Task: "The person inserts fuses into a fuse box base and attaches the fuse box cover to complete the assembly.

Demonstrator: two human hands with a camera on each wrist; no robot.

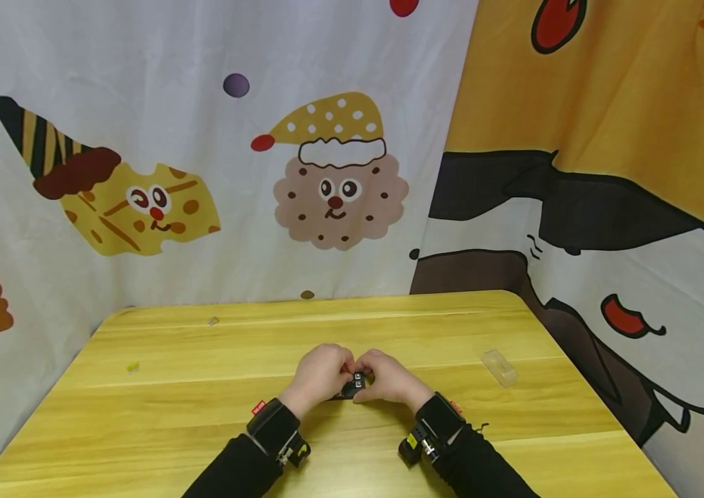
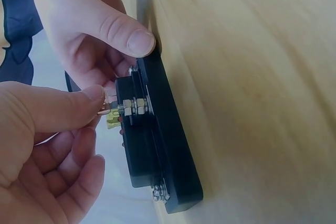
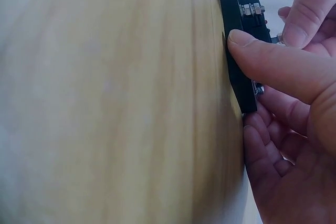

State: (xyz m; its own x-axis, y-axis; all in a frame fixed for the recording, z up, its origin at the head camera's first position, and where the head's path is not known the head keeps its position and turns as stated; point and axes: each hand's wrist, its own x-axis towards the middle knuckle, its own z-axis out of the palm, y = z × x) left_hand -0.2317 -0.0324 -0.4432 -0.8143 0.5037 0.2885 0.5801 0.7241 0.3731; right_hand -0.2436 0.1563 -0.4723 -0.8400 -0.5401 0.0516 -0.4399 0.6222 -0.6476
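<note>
Near the desk's [image 1: 202, 387] front middle, between both hands, a black block [image 2: 160, 145] lies flat, long axis running left to right. Left hand [image 2: 37, 129] pinches a small brass terminal [image 2: 107, 109] on its top; right hand [image 2: 89, 30] steadies its edge, thumb pressed, fingers curled behind it

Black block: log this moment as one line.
black block flat on table | left hand pinches small metal part at its studs | right hand thumb steadies edge

Black fuse block [image 2: 157, 145] flat on table, small yellow fuse [image 2: 111, 123] at terminal.
</note>
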